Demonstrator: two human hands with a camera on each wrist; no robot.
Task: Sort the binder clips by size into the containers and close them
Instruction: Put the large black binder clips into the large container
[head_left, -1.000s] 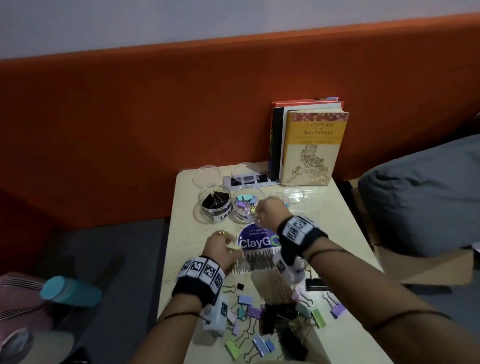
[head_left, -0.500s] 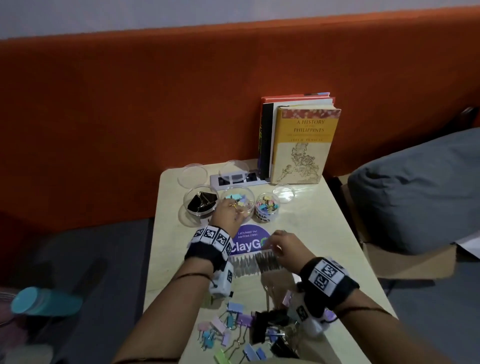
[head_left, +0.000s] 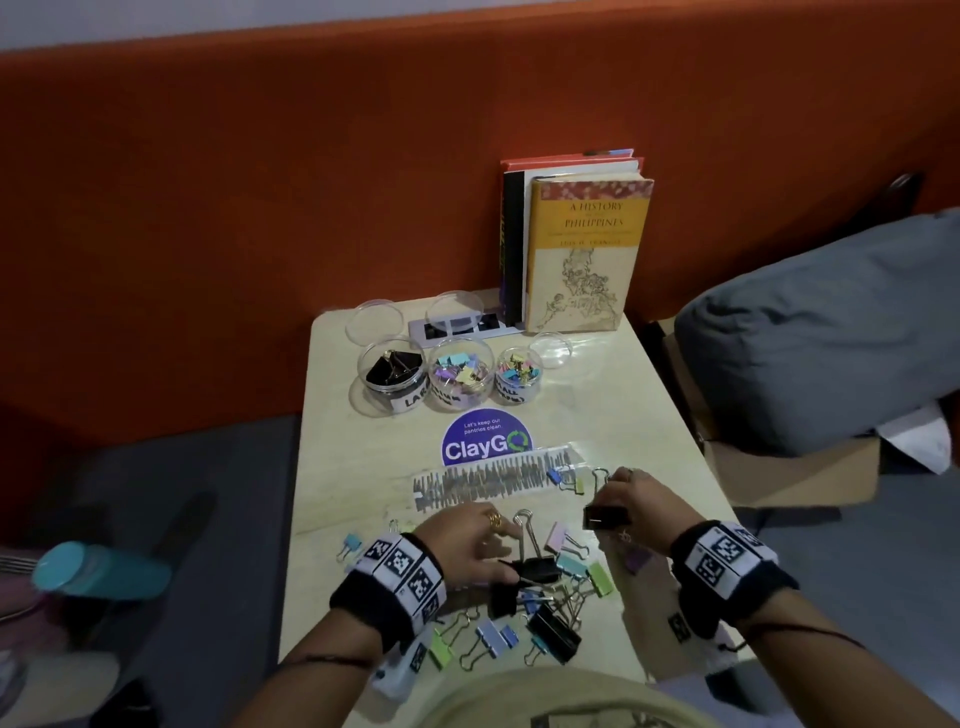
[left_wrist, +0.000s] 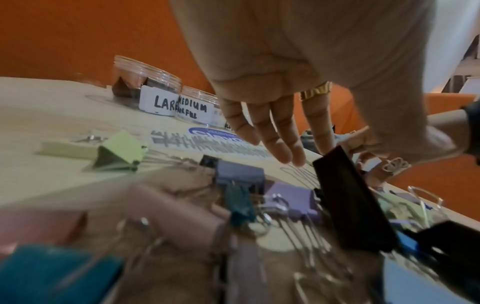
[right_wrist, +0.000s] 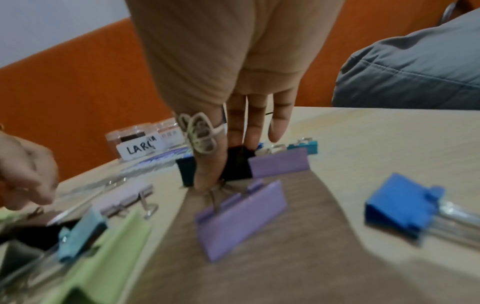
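Hands are both back at the loose pile of binder clips (head_left: 540, 597) on the near end of the pale wooden table (head_left: 649, 415), after a trip each up to the jars. My right hand (head_left: 631, 501) now pinches a large black binder clip (head_left: 605, 517) just off the table. My left hand (head_left: 467, 540) has its fingers straight, touching another black clip (head_left: 535, 569) without gripping it. So the clear plastic jar labelled LARGE (head_left: 392, 374) is probably next. All three jars sit open at the far end, lids off, plenty left to sort.
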